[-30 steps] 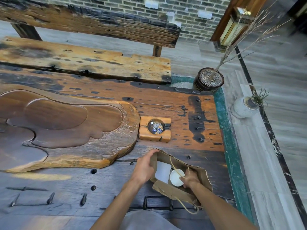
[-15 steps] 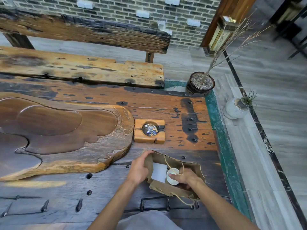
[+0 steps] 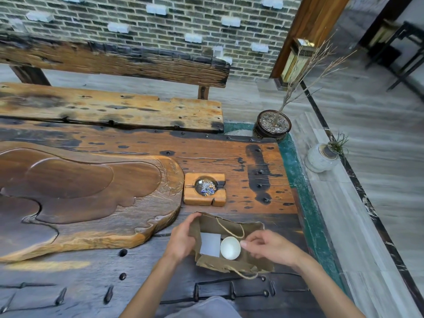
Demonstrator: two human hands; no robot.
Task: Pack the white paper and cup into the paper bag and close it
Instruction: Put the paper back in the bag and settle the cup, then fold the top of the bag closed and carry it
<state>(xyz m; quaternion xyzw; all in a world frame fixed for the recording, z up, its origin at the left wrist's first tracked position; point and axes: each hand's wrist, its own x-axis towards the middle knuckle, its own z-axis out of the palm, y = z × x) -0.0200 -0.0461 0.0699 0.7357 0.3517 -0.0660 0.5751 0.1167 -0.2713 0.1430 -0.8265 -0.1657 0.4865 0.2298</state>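
Bench (image 3: pixel 229 157): dark and orange weathered planks; carries every item below.
Carved wooden tray (image 3: pixel 80 198): wide slab lying to the left of the left hand, long axis running left to right.
Paper bag (image 3: pixel 229 226): brown, standing between the two hands with its mouth open and facing up; the long axis of the mouth runs left to right. One twine handle loops over the far rim, another hangs outside the near rim.
Wooden ashtray (image 3: pixel 205 189): square block beyond the left hand, just past the far rim of the paper bag, apart from it.
Left hand (image 3: pixel 181 241): thumb and fingers pressed together on the left rim of the paper bag, holding that side out.
Right hand (image 3: pixel 270 247): above the right part of the bag mouth, fingers loosely spread, holding nothing; fingertips just beside the cup.
White paper (image 3: pixel 210 244): flat rectangle inside the paper bag, beside the left hand, long axis pointing away from the person.
Cup (image 3: pixel 230 248): white, inside the paper bag right of the white paper, touching its edge, open mouth facing up.
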